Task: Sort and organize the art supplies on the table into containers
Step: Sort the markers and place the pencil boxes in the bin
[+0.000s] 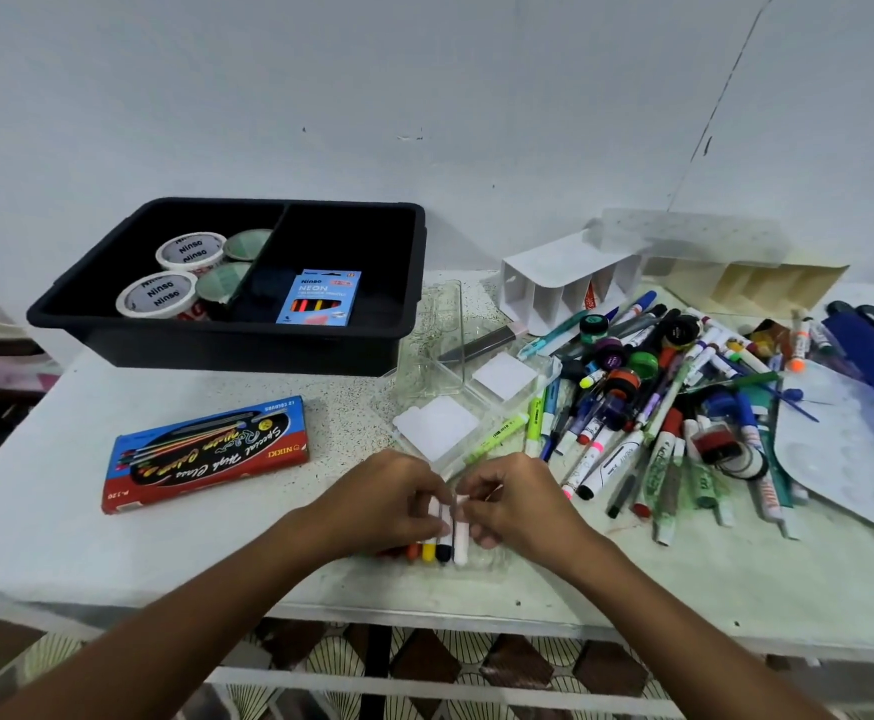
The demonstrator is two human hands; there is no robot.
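1. Four or so short markers point(442, 532) lie side by side in a clear plastic tray point(492, 561) at the near edge of the table point(60, 537), their orange, yellow, dark and white ends pointing at the camera
2. Left hand point(388, 498) has its fingers curled over the left part of that row, gripping the markers
3. Right hand point(510, 496) comes in from the other side and its fingertips pinch the white marker at the right end of the row, so both hands are closed on the set
4. Just left of the hands there's a red and blue box of colour pens point(208, 452) lying flat, well apart from the tray
5. Behind the hands sits a clear organizer point(455, 366) with white pads in it
6. Back left is a black bin point(247, 288) split in two: tape rolls point(175, 272) in the left side, a blue neon pencil pack point(319, 297) in the right
7. Right side of the table is a big messy pile of markers and pens point(674, 407), with a white divider box point(570, 280) behind it and a paint palette point(850, 459) at the far right
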